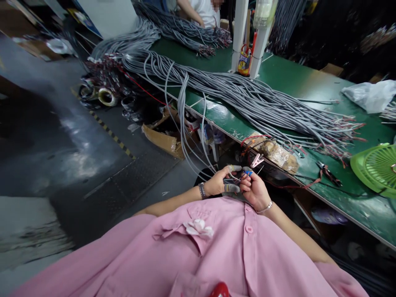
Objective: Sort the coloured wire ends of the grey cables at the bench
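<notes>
My left hand (220,181), with grey covers on its fingertips, is closed around the end part of a few grey cables (188,144) that droop from the bench edge. Close against it, my right hand (256,193) has its fingers curled in a pinch at the thin wire ends (237,178). Something blue (248,173) shows at its thumb, and a thin pointed piece (260,169) sticks out beyond; what these are is unclear. Just past the fingertips, a pink clothespin (257,160) sits by the bench edge.
A long bundle of grey cables (229,88) lies across the green bench (328,206). Near the edge are a tape-wrapped block (278,156), pliers (329,173) and a green fan (375,169). Below stands a cardboard box (163,138). Across the bench is another person (204,12).
</notes>
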A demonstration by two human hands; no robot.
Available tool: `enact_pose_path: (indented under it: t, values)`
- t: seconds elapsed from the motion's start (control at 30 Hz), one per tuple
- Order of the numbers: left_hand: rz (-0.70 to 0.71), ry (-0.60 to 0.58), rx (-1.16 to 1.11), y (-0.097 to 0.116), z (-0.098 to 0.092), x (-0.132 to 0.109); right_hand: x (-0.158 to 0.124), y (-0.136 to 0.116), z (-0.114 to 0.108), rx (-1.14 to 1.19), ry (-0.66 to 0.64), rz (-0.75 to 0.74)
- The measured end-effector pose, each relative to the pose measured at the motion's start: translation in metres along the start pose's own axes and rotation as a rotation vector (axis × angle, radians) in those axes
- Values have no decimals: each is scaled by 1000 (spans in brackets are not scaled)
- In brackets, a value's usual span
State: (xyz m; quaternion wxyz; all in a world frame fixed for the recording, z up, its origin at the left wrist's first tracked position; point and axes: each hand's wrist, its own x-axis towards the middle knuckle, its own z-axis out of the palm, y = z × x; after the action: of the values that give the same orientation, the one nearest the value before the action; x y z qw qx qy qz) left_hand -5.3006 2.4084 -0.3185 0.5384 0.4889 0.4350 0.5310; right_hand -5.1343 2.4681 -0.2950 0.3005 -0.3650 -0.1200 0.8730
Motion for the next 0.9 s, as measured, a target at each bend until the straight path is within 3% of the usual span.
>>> enact_pose_path:
  t: [0.13, 0.2, 0.33, 0.4, 0.5, 0.63, 0.7, 0.77, 0.83, 0.9]
  values:
    - [49, 198, -25, 2, 18, -2, -1, 0, -3, -19, 8, -28]
    - [6, 134, -159, 2, 18, -4, -2, -1, -3, -4, 21, -37]
    - [-103, -127, -482, -3, 14, -8, -2, -3, -2, 61, 58, -25]
    - [-111, -182, -581, -9, 11, -11, -2, -3, -2, 84, 45, -15]
    - [-138, -151, -643, -19, -4, -17, -3, 0, -2, 80, -2, -16]
    - [-207, -79, -724, -34, -43, -26, -6, 1, -2, 40, -25, -20]
    - [-178, 82, -682, -38, -60, -24, -7, 0, -1, 28, -22, -24]
    - [-132, 213, -467, -36, -65, -17, -8, -1, -1, 10, -45, -19]
    - [-97, 125, -177, -30, -58, -4, -9, 0, 1, -29, -96, -7]
    - [-86, -155, 7, -23, -43, 9, -12, 0, 3, -86, -159, -6]
